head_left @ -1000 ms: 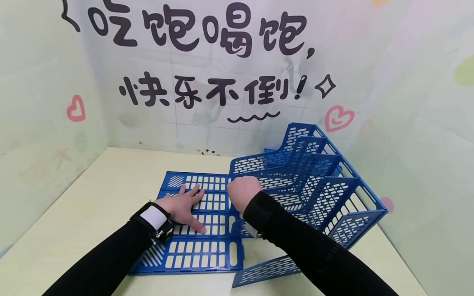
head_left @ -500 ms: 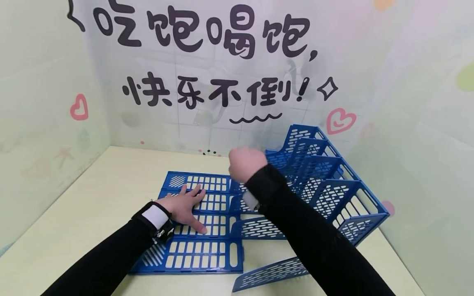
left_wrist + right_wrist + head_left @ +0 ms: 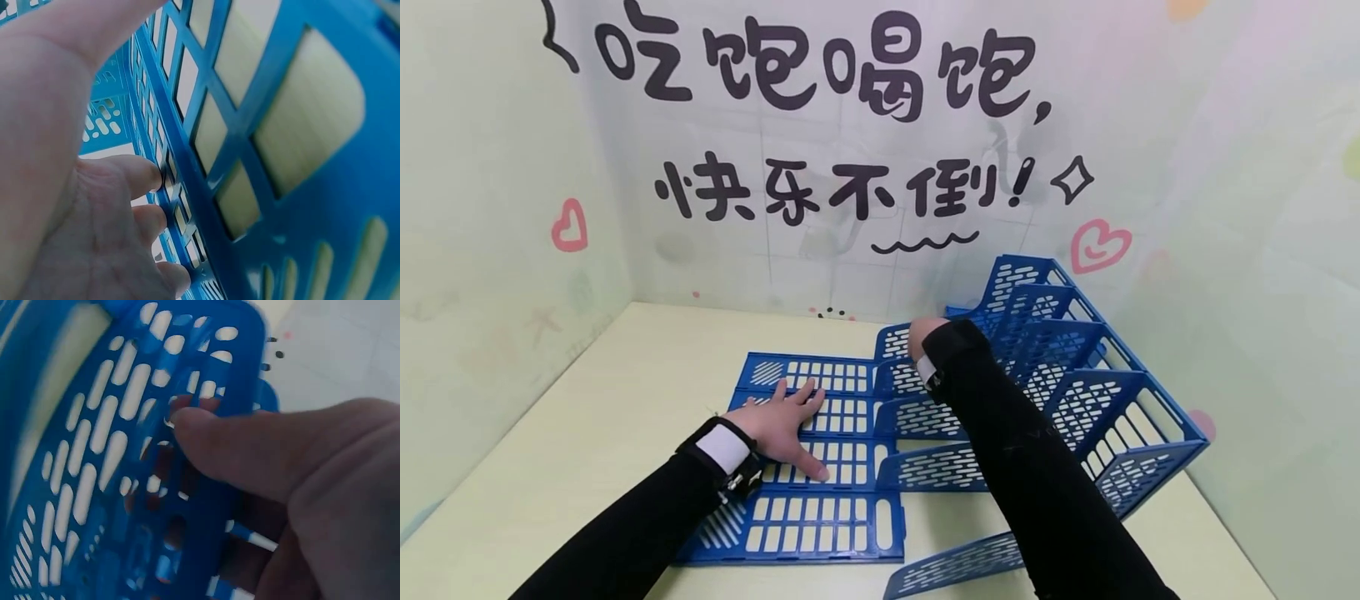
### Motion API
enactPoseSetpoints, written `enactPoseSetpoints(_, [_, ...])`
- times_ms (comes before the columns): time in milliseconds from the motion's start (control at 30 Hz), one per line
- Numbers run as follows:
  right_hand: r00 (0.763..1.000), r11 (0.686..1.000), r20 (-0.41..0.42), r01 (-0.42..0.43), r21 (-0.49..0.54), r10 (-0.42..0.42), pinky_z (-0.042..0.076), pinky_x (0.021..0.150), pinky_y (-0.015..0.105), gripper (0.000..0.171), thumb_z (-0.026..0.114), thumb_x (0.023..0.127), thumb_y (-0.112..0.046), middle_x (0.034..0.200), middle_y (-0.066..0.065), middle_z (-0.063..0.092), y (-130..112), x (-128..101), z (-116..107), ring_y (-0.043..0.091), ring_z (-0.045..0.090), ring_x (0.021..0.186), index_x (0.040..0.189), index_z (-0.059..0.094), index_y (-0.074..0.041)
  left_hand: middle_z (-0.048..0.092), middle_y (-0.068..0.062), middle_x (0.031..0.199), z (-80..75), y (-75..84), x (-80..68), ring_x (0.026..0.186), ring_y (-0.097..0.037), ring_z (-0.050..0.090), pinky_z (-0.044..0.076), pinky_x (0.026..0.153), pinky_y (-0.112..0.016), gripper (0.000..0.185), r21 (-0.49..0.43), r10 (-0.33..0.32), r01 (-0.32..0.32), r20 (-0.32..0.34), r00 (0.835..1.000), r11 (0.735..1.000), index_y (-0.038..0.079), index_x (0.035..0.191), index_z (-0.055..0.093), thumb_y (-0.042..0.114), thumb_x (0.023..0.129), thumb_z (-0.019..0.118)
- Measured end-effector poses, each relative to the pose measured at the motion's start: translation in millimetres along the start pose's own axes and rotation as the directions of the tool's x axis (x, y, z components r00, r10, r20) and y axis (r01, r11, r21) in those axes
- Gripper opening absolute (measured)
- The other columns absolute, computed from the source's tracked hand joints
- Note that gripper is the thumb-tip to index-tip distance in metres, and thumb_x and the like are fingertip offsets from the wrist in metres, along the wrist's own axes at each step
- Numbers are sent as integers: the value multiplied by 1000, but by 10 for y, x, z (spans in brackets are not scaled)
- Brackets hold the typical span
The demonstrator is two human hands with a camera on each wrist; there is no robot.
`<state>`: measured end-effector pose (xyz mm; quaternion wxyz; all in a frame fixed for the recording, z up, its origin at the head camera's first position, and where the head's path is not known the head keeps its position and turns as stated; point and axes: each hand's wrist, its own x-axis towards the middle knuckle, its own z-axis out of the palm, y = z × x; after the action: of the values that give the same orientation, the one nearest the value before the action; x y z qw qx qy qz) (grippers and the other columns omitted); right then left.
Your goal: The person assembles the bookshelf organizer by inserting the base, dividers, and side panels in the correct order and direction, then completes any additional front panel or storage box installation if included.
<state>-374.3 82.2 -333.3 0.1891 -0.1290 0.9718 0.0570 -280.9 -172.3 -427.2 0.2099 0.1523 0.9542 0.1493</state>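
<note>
Your left hand (image 3: 778,425) lies spread flat on the blue panel (image 3: 820,500). Head view hides your right hand's (image 3: 300,487) grip; wrist view shows it pinching a divider (image 3: 150,425).

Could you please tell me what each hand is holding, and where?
Right hand pinches a blue divider panel near its top edge; left hand only presses flat on the base panel.

A pale table (image 3: 587,433) carries a blue perforated file rack (image 3: 820,500).
</note>
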Motion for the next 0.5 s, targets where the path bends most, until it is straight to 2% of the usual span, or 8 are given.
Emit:
enactPoseSetpoints(167, [998, 999, -62, 24, 48, -21, 55, 116, 42, 34, 78, 101, -9, 144, 6, 74, 88, 79, 47, 24, 70, 129, 135, 78, -13, 3, -11, 187, -63, 58, -1, 169, -54, -8, 7, 124, -90, 134, 9, 1, -1, 0, 1000, 1000, 18, 177, 21, 70, 76, 92])
enactPoseSetpoints(333, [996, 996, -86, 30, 85, -22, 56, 115, 44, 33, 78, 102, -7, 143, 7, 75, 46, 67, 68, 25, 70, 129, 134, 79, -13, 3, -12, 187, -72, 64, -5, 169, -54, -8, 7, 124, -89, 133, 7, -13, 13, 3, 1000, 1000, 17, 177, 22, 69, 76, 93])
enactPoseSetpoints(433, [995, 998, -101, 34, 61, -28, 54, 118, 42, 34, 77, 103, -9, 144, 6, 75, -6, 41, 71, 25, 69, 133, 136, 79, -14, 4, -12, 187, -51, 57, -5, 169, -55, -8, 6, 124, -90, 133, 1, -15, 15, 4, 1000, 1000, 17, 177, 23, 69, 76, 93])
enactPoseSetpoints(500, [994, 998, -97, 46, 35, -42, 56, 116, 41, 31, 77, 104, -11, 142, 6, 76, -29, 3, 72, 24, 71, 130, 134, 80, -13, 4, -12, 187, -38, 55, -5, 168, -56, -8, 6, 123, -90, 134, -3, -12, 12, 8, 1000, 1000, 16, 177, 23, 69, 75, 93])
